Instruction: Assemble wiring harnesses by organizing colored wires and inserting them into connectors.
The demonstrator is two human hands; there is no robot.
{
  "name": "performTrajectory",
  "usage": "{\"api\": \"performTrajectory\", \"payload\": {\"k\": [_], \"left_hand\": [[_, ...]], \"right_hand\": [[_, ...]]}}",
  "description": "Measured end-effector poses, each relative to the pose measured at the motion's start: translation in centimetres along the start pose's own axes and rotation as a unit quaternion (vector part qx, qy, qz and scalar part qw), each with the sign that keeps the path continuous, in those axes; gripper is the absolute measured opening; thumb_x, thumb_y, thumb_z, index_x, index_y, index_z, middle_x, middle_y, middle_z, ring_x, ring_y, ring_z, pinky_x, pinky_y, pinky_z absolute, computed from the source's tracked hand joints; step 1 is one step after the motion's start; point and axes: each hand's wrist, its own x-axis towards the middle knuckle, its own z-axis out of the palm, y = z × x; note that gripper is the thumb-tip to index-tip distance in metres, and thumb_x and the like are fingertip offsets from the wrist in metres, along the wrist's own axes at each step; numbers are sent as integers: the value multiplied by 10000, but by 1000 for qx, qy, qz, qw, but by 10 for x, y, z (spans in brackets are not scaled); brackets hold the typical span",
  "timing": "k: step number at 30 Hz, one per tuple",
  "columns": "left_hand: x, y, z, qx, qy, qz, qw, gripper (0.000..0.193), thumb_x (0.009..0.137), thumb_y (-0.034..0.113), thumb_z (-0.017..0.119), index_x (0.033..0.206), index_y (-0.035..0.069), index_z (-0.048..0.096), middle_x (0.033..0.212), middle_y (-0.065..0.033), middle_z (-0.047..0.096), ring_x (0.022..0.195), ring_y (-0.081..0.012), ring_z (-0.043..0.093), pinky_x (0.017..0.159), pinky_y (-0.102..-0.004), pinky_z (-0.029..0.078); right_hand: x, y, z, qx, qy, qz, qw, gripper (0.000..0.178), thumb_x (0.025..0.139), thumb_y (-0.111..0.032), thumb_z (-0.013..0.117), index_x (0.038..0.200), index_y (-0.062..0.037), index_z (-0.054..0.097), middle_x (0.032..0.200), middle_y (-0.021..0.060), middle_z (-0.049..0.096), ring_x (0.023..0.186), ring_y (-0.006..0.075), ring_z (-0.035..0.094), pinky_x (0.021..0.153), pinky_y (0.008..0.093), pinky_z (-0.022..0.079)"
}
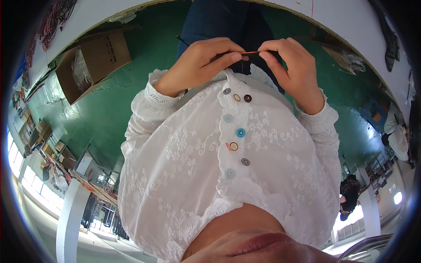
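Note:
In front of my waist, my left hand (pixel 206 59) and my right hand (pixel 291 63) are raised close together. A thin orange-red wire (pixel 250 53) stretches between their fingertips. One end is pinched between the thumb and forefinger of my left hand, the other between those of my right. The short stretch in the gap is nearly straight; what lies under the fingers is hidden. A thin black strand (pixel 182 41) sticks out beside the back of my left hand, and I cannot tell if it belongs to the wire.
A white table (pixel 98 11) curves across the top, with red wire bundles (pixel 55 19) at its left and a long black object (pixel 389 46) at its right. On the green floor (pixel 114 101) stands an open cardboard box (pixel 105 55). People (pixel 349 197) are in the background.

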Motion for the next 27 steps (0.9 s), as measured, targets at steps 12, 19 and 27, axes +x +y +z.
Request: {"api": "performTrajectory", "payload": {"k": [12,19,27], "left_hand": [[-5,12,-1,92,55,63,992,98,972,49,665,1011,-18,725,854,-109,690,743,-262,659,657,-332,514],[-2,12,3,35,42,65,996,111,987,65,652,1008,-19,721,872,-112,700,778,-268,671,695,-335,533],[4,9,17,20,88,46,995,126,993,81,657,1019,-25,720,855,-118,708,781,-255,692,690,-330,541]], "right_hand": [[-3,0,-18,58,-112,53,991,159,939,-25,689,1096,-8,705,968,81,733,768,199,627,674,277,522],[4,-1,-11,92,-100,-20,991,190,916,-16,714,1106,-16,711,942,75,735,785,203,610,663,284,513],[5,-5,0,91,-55,-7,994,175,930,-27,711,1105,-25,711,915,68,729,767,198,625,664,282,526]]}}
